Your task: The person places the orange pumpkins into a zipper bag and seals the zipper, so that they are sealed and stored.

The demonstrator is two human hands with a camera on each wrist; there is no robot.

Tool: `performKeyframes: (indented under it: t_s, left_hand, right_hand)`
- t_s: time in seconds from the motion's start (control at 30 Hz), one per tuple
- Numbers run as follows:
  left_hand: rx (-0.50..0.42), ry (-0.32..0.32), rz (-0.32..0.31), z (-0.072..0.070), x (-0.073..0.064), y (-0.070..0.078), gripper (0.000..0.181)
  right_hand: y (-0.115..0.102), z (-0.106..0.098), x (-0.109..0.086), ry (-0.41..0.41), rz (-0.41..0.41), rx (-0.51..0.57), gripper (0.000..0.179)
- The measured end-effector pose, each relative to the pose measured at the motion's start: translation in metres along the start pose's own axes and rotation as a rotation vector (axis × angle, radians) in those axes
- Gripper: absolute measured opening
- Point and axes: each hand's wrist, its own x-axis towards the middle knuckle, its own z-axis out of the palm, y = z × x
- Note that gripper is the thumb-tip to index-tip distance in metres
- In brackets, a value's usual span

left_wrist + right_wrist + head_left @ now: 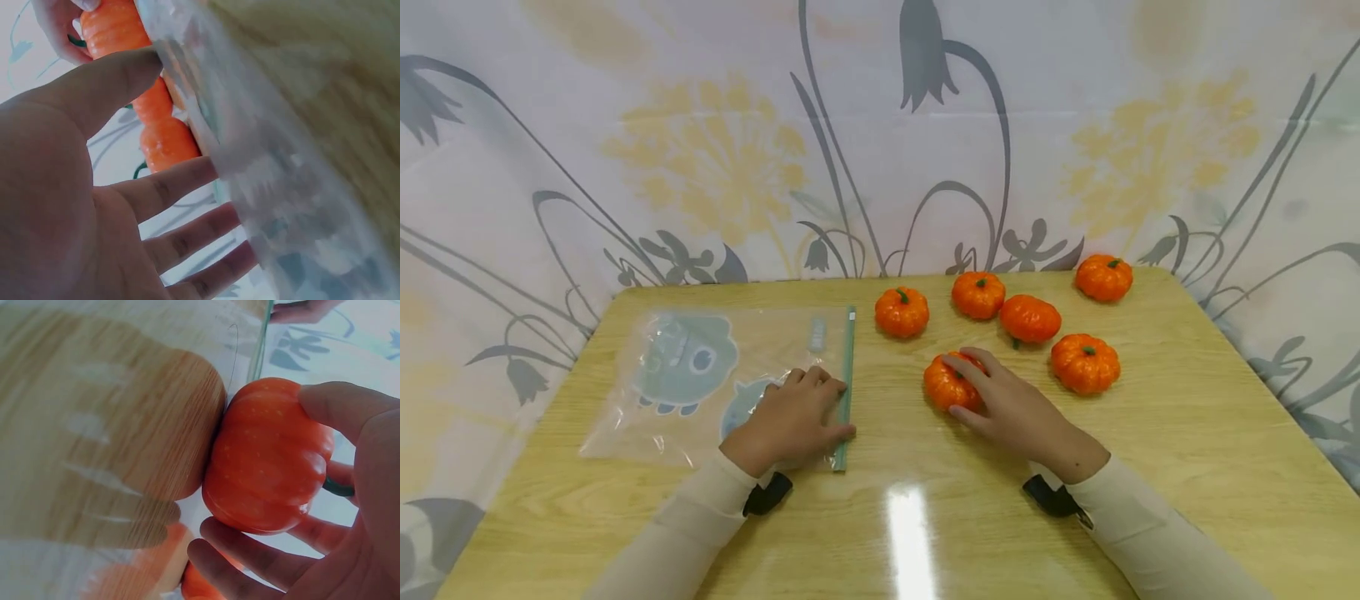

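Note:
A small orange toy pumpkin (946, 385) sits on the table right of the bag. My right hand (1011, 408) holds it from above, and in the right wrist view the thumb and fingers wrap around the pumpkin (265, 456), with its green stem toward the palm. A clear zip bag (617, 417) with blue cartoon figures lies flat on the left, its green slider strip (847, 358) facing the pumpkins. Fairly straight fingers of my left hand (793, 417) rest on the bag beside that strip. The left wrist view shows the fingertips touching the plastic (275, 187).
More pumpkins stand behind and to the right: one (902, 312) near the bag, one (978, 294) touching or close to a tipped one (1030, 318), one (1085, 364) at the right, one (1103, 277) by the back edge. A flower-patterned cloth (865, 150) hangs behind the wooden table (1000, 542).

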Motion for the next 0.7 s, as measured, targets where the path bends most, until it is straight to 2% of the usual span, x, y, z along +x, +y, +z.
performKeyframes:
  t_s: [0.23,0.43,0.63,0.7]
  left_hand:
    - [0.04,0.013,0.005,0.004,-0.001,0.004,0.062]
    - [0.029,-0.004,0.006,0.002,-0.001,0.009,0.061]
    - [0.062,0.048,-0.006,0.002,-0.005,0.01,0.069]
    - [0.052,0.037,-0.023,0.001,-0.005,0.011,0.072]
  right_hand:
    - [-0.001,0.0,-0.001,0.0,-0.002,-0.006,0.067]
    - [0.0,0.001,-0.002,-0.004,-0.011,-0.018,0.068]
    - [-0.003,0.001,-0.002,-0.012,-0.017,-0.019,0.069]
    - [-0.003,-0.001,-0.004,-0.016,-0.009,-0.023,0.069]
